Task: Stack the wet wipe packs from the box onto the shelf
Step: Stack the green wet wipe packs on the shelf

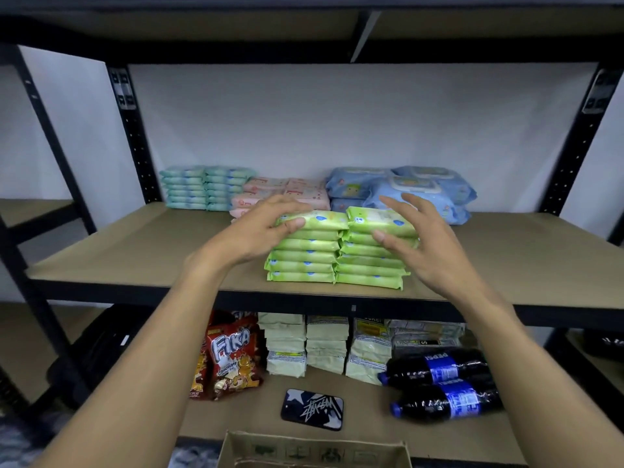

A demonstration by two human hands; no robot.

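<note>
Two side-by-side stacks of green wet wipe packs [304, 256] stand near the front of the brown shelf board [135, 251]. My left hand [266, 224] rests on the top pack of the left stack [320, 219], thumb on its front edge and fingers over its top. My right hand [418, 238] hovers at the right stack with fingers spread, thumb touching the top pack [374, 219]. The rim of the cardboard box [314, 449] shows at the bottom edge; its inside is hidden.
Behind the green stacks lie teal packs [202, 187], pink packs [270, 190] and large blue packs [422, 190]. The lower shelf holds red snack bags [233, 356], pale green packages [324, 346], two dark soda bottles [439, 383] and a phone [312, 408]. Black uprights frame both sides.
</note>
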